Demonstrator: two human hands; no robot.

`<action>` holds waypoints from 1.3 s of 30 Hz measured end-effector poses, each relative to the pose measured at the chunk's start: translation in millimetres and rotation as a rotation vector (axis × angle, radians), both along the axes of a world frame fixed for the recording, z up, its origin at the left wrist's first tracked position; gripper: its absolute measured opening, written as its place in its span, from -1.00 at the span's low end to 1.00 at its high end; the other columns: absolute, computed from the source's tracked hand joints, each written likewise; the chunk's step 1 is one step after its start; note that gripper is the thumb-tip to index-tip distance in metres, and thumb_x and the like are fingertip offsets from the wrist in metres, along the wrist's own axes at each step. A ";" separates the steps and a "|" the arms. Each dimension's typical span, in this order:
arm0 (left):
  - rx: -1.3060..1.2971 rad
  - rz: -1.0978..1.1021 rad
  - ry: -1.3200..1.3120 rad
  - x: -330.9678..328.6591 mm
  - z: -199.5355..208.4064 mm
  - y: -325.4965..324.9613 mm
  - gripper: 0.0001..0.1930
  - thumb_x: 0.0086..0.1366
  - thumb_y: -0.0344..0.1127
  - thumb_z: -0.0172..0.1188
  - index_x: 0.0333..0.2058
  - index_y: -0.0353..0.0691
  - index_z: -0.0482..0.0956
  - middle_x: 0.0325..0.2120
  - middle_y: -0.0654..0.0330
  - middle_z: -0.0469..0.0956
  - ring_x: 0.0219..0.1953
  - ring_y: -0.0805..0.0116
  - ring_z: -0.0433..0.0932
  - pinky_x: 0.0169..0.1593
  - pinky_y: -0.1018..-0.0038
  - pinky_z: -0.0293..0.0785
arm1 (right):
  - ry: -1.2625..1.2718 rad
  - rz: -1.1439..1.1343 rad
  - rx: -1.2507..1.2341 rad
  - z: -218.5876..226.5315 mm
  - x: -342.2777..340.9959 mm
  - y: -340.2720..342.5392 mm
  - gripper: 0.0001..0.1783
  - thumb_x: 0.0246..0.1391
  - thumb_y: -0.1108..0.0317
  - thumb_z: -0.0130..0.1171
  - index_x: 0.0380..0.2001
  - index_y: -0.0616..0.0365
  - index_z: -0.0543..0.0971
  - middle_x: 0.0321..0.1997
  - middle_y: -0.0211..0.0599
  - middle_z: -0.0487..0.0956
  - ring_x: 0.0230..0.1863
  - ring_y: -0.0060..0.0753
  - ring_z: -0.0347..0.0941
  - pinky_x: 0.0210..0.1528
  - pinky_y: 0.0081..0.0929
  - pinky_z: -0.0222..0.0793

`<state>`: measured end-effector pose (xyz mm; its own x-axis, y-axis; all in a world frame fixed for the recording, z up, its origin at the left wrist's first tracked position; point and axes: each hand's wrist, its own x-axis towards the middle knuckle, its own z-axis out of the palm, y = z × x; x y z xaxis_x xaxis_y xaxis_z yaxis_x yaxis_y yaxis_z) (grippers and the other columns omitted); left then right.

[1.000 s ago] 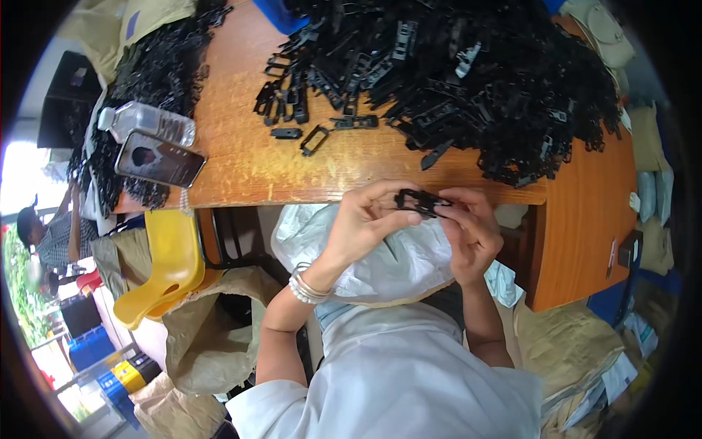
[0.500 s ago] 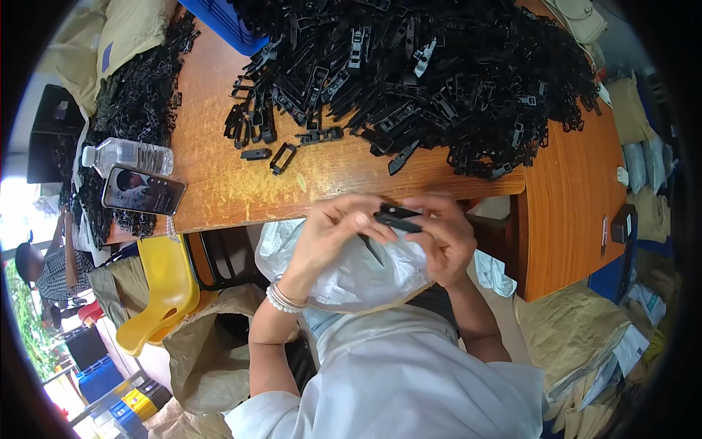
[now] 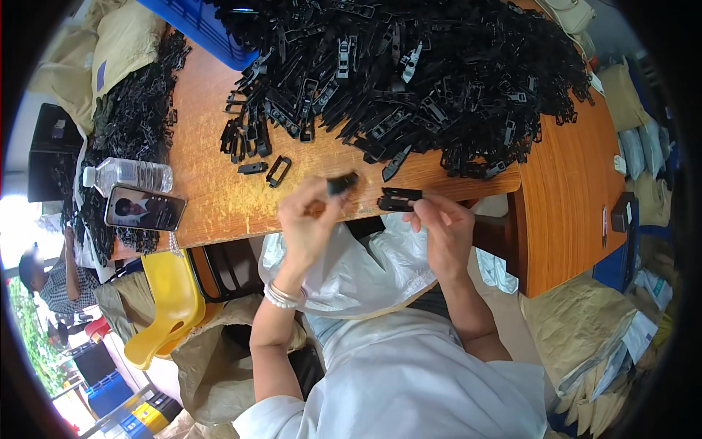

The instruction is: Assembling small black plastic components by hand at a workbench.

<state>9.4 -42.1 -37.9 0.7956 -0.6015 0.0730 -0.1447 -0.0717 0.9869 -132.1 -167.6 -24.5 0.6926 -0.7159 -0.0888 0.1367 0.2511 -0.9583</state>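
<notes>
My left hand (image 3: 306, 219), with white bracelets at the wrist, is closed on a small black plastic part (image 3: 341, 184) just above the table's front edge. Motion blurs that part, so its shape is unclear. Between the thumb and fingers of my right hand (image 3: 444, 228) is a black slotted plastic frame (image 3: 399, 199), held level with its free end pointing left. The hands are apart. Beyond them a large heap of black plastic parts (image 3: 431, 80) covers the tabletop. A loose open frame (image 3: 278, 172) and a short solid piece (image 3: 252, 168) lie in front of its left end.
A blue basket (image 3: 197, 29) stands at the far left of the heap. A clear bottle (image 3: 135, 175) and a phone (image 3: 145, 208) lie by more black parts at left. A white plastic bag (image 3: 344, 271) is over my lap. A yellow chair (image 3: 168, 307) stands below left.
My hands have moved apart from one shared grip; the left went up and left, the right now holds the frame alone. A black piece lying before the heap is gone from its spot.
</notes>
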 end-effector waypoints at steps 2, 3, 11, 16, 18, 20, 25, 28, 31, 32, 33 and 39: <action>-0.100 -0.024 0.159 -12.5 7.5 -1.4 -0.85 0.01 -0.66 0.08 -0.42 -0.38 0.55 -0.54 0.21 0.52 -0.51 0.58 0.51 -0.47 0.69 0.40 | 0.022 0.054 0.131 2.7 4.3 1.3 -0.87 -0.03 0.46 0.12 -0.44 0.35 0.53 -0.49 -0.27 0.52 -0.51 -0.57 0.37 -0.45 -0.69 0.20; -0.085 -0.100 0.108 -14.1 10.0 -0.4 -0.86 0.00 -0.66 0.08 -0.44 -0.38 0.56 -0.54 0.20 0.53 -0.49 0.56 0.52 -0.45 0.69 0.40 | 0.050 0.058 0.122 5.9 6.5 2.8 -0.86 -0.03 0.45 0.13 -0.45 0.34 0.54 -0.54 -0.27 0.52 -0.56 -0.58 0.35 -0.47 -0.68 0.21; 0.045 -0.236 -0.101 -21.0 12.7 2.6 -0.90 0.02 -0.62 0.09 -0.47 -0.39 0.57 -0.53 0.23 0.56 -0.49 0.54 0.50 -0.40 0.68 0.41 | 0.131 0.083 0.103 10.3 7.0 7.5 -0.88 -0.05 0.45 0.15 -0.50 0.31 0.55 -0.57 -0.32 0.50 -0.61 -0.61 0.34 -0.48 -0.69 0.20; 0.064 -0.266 0.542 -22.9 30.1 -0.8 -0.89 0.08 -0.48 0.19 -0.39 -0.38 0.54 -0.54 0.29 0.52 -0.52 0.56 0.42 -0.43 0.63 0.33 | 0.171 0.272 -0.407 12.6 2.6 4.7 -0.91 -0.16 0.61 0.18 -0.48 0.35 0.53 -0.52 -0.36 0.45 -0.46 -0.61 0.37 -0.36 -0.67 0.29; -0.007 -0.290 0.466 -23.6 33.1 -5.4 -0.89 0.07 -0.46 0.21 -0.41 -0.38 0.54 -0.53 0.28 0.49 -0.50 0.56 0.41 -0.41 0.62 0.32 | 0.103 0.149 -0.227 5.7 6.7 10.3 -0.87 -0.18 0.59 0.20 -0.44 0.32 0.54 -0.49 -0.41 0.45 -0.44 -0.64 0.37 -0.37 -0.69 0.28; -0.093 -0.319 0.258 -25.6 30.5 -8.6 -0.88 0.04 -0.44 0.25 -0.45 -0.36 0.53 -0.49 0.24 0.44 -0.42 0.55 0.37 -0.36 0.62 0.28 | 0.037 0.029 -0.042 3.4 8.2 12.5 -0.82 -0.19 0.56 0.22 -0.40 0.28 0.54 -0.46 -0.45 0.46 -0.42 -0.66 0.38 -0.39 -0.72 0.26; -0.100 -0.394 0.179 -17.3 31.4 -6.9 -0.84 0.05 -0.40 0.24 -0.47 -0.37 0.49 -0.52 0.22 0.43 -0.45 0.51 0.37 -0.39 0.61 0.27 | -0.021 0.157 -0.106 7.6 10.3 10.4 -0.77 -0.15 0.62 0.14 -0.31 0.28 0.51 -0.38 -0.37 0.46 -0.38 -0.65 0.36 -0.35 -0.74 0.25; -0.165 -0.528 -0.106 23.2 31.0 -20.0 -0.82 0.11 -0.34 0.18 -0.46 -0.37 0.47 -0.52 0.18 0.43 -0.46 0.46 0.39 -0.38 0.58 0.31 | -0.002 0.093 0.056 -1.2 10.9 5.5 -0.74 -0.06 0.53 0.09 -0.23 0.35 0.46 -0.40 -0.24 0.50 -0.47 -0.61 0.34 -0.38 -0.70 0.25; 0.103 -0.114 -0.255 83.6 49.0 -42.0 -0.83 0.19 -0.35 0.05 -0.37 -0.37 0.50 -0.45 0.07 0.49 -0.44 0.28 0.47 -0.35 0.49 0.39 | 0.021 0.059 0.052 -7.6 1.7 -7.5 -0.75 -0.03 0.47 0.07 -0.23 0.35 0.46 -0.50 -0.20 0.52 -0.54 -0.61 0.33 -0.45 -0.72 0.22; 0.083 0.081 -0.702 132.1 24.3 -46.1 -0.83 0.19 -0.42 0.01 -0.32 -0.39 0.50 -0.41 -0.02 0.51 -0.40 0.18 0.51 -0.32 0.44 0.42 | 0.042 0.061 0.030 -3.7 -0.5 -5.1 -0.76 -0.05 0.48 0.08 -0.25 0.34 0.48 -0.52 -0.17 0.53 -0.58 -0.62 0.32 -0.48 -0.71 0.22; 0.245 0.211 -0.573 159.0 31.9 -49.2 -0.82 0.18 -0.44 -0.01 -0.30 -0.39 0.49 -0.37 -0.08 0.51 -0.36 0.14 0.53 -0.31 0.38 0.43 | 0.036 0.077 0.032 -3.5 -0.9 -2.4 -0.76 -0.05 0.48 0.08 -0.25 0.34 0.48 -0.52 -0.17 0.53 -0.58 -0.62 0.32 -0.48 -0.71 0.22; 0.759 0.159 -0.707 229.5 29.0 -75.9 -0.88 -0.03 -0.43 0.14 -0.49 -0.35 0.56 -0.46 -0.12 0.51 -0.39 -0.06 0.50 -0.31 0.28 0.44 | 0.116 0.218 0.122 -9.9 -6.5 9.4 -0.77 -0.07 0.47 0.12 -0.28 0.34 0.49 -0.58 -0.23 0.52 -0.60 -0.61 0.36 -0.55 -0.70 0.24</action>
<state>238.9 -118.1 -8.9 0.7927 -0.5761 0.1993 -0.6053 -0.7053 0.3690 -138.6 -158.2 -34.4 0.8094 -0.5301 -0.2526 -0.0420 0.3768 -0.9253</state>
